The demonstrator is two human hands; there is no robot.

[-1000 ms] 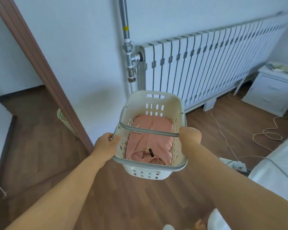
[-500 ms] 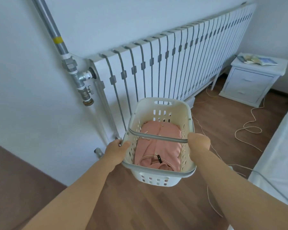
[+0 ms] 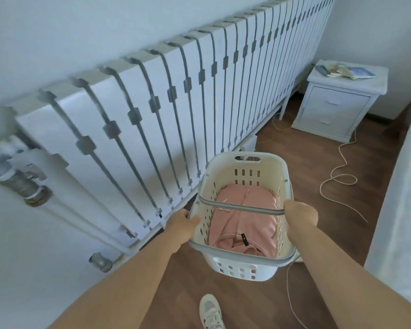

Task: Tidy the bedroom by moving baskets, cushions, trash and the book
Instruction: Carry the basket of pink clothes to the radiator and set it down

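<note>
A white plastic laundry basket [image 3: 241, 265] with grey rim and a grey handle hangs above the wooden floor in front of me. A pink garment [image 3: 244, 219] lies inside it. My left hand [image 3: 182, 225] grips the basket's left rim. My right hand [image 3: 299, 216] grips the right rim by the end of the grey handle. An open book [image 3: 345, 71] lies on top of the white bedside cabinet [image 3: 332, 110] at the far right.
A long white radiator [image 3: 176, 110] runs along the wall on the left, with a metal pipe [image 3: 17, 179] at its near end. A white cable [image 3: 339, 179] snakes across the floor. The bed's white edge [image 3: 401, 210] fills the right side. My shoe [image 3: 210, 313] shows below.
I have walked forward along the radiator with the basket held in both hands. The doorway has left the view and the bedside cabinet is closer.
</note>
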